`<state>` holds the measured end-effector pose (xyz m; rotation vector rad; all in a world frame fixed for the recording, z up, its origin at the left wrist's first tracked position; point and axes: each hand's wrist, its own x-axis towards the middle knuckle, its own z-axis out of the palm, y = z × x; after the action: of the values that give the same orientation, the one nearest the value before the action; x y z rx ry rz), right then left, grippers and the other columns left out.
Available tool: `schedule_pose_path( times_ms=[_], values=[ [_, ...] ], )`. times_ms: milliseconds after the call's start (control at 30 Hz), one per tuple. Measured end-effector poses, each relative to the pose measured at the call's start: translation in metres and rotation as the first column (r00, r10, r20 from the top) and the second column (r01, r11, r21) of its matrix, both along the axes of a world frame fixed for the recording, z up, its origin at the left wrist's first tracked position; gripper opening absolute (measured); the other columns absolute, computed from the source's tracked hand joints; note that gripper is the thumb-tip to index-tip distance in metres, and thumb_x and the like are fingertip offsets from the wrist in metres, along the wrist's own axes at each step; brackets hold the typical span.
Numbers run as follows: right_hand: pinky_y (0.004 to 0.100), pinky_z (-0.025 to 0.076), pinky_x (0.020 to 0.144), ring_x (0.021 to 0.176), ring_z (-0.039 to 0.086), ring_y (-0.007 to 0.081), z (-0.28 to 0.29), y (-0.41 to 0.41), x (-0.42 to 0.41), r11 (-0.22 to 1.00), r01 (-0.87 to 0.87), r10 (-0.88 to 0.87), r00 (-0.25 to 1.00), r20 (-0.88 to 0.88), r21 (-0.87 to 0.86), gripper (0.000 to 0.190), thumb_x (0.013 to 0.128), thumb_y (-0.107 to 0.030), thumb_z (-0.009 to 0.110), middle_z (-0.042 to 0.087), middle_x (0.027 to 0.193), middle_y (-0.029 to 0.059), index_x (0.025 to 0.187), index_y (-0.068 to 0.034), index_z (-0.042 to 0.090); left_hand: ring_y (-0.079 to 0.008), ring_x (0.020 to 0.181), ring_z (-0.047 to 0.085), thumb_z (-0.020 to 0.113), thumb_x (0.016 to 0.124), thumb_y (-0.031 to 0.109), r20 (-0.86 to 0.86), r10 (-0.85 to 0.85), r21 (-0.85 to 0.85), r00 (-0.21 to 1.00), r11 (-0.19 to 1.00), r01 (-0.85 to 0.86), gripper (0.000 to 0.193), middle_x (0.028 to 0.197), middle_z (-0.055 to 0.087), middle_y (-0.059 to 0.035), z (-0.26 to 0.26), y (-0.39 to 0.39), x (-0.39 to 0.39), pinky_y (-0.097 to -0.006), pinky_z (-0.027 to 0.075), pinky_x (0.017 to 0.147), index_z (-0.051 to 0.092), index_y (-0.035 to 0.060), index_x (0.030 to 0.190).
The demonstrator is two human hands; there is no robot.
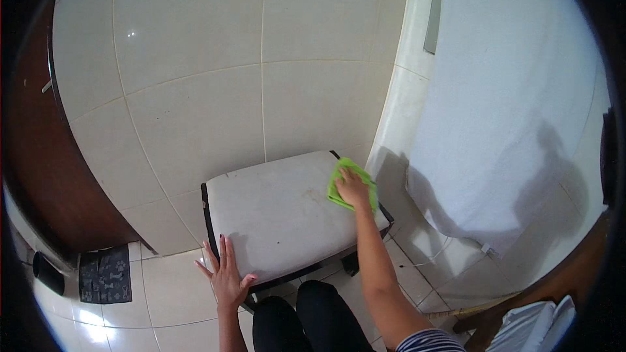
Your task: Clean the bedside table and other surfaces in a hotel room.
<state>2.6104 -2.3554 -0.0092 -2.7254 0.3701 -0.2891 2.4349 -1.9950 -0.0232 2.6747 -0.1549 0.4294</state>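
Note:
A low stool with a pale upholstered seat (274,210) and a dark frame stands against the tiled wall before me. My right hand (353,188) lies flat on a bright green cloth (335,195), pressing it on the seat's far right part. A faint brownish stain (313,195) shows just left of the cloth, and a small dark spot (278,242) lies nearer the front edge. At the seat's front left corner my left hand (227,274) rests with fingers spread, holding nothing.
A large white cloth (499,107) hangs at the right, with a thin cord (435,254) on the floor below it. A dark wooden door (73,156) stands at the left, near a patterned grey mat (105,275) and a black container (49,274). Wooden furniture with white fabric (528,327) is at the lower right.

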Motion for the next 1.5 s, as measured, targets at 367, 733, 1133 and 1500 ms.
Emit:
schedule_pose_path(
  times_ms=[367, 733, 1133, 1500],
  values=[
    [0.0553, 0.021, 0.106, 0.134, 0.026, 0.0364, -0.001, 0.050, -0.063, 0.790, -0.570, 0.592, 0.805, 0.038, -0.224, 0.057, 0.088, -0.051, 0.045, 0.021, 0.150, 0.0072, 0.139, -0.031, 0.033, -0.0353, 0.140, -0.001, 0.015, 0.067, 0.087, 0.038, -0.005, -0.036, 0.999, 0.999, 0.006, 0.111, 0.151, 0.020, -0.0058, -0.004, 0.002, -0.001, -0.0663, -0.014, 0.099, 0.018, 0.0081, 0.145],
    [0.0576, 0.013, 0.108, 0.138, 0.014, 0.0390, 0.013, 0.121, 0.078, 0.844, -0.479, 0.467, 0.877, -0.109, -0.242, 0.061, 0.087, -0.057, 0.039, 0.019, 0.151, 0.0069, 0.142, -0.035, 0.027, -0.0343, 0.140, -0.002, 0.017, 0.063, 0.088, 0.010, -0.001, -0.057, 1.000, 0.998, 0.002, 0.113, 0.152, 0.016, -0.0037, -0.005, 0.004, -0.002, -0.0671, -0.012, 0.100, 0.015, 0.0121, 0.146],
    [0.0571, 0.011, 0.108, 0.137, 0.018, 0.0385, 0.011, 0.196, 0.064, 0.782, -0.575, 0.582, 0.812, -0.048, -0.242, 0.060, 0.088, -0.060, 0.037, 0.019, 0.151, 0.0045, 0.141, -0.034, 0.030, -0.0349, 0.140, -0.003, 0.015, 0.063, 0.089, 0.089, 0.056, -0.086, 0.994, 0.995, -0.048, 0.121, 0.152, 0.007, -0.0149, -0.009, 0.003, -0.001, -0.0645, -0.012, 0.101, 0.004, 0.0023, 0.145],
    [0.0587, 0.006, 0.109, 0.138, 0.007, 0.0419, 0.009, 0.295, -0.045, 0.524, -0.789, 0.749, 0.606, -0.267, -0.321, 0.061, 0.086, -0.050, 0.043, 0.018, 0.151, 0.0109, 0.136, -0.015, 0.041, -0.0377, 0.140, -0.006, 0.017, 0.063, 0.089, 0.267, 0.140, -0.305, 0.953, 0.951, -0.054, 0.123, 0.152, 0.007, -0.0180, -0.012, 0.000, 0.002, -0.0615, -0.013, 0.102, 0.003, -0.0013, 0.144]
  ],
)
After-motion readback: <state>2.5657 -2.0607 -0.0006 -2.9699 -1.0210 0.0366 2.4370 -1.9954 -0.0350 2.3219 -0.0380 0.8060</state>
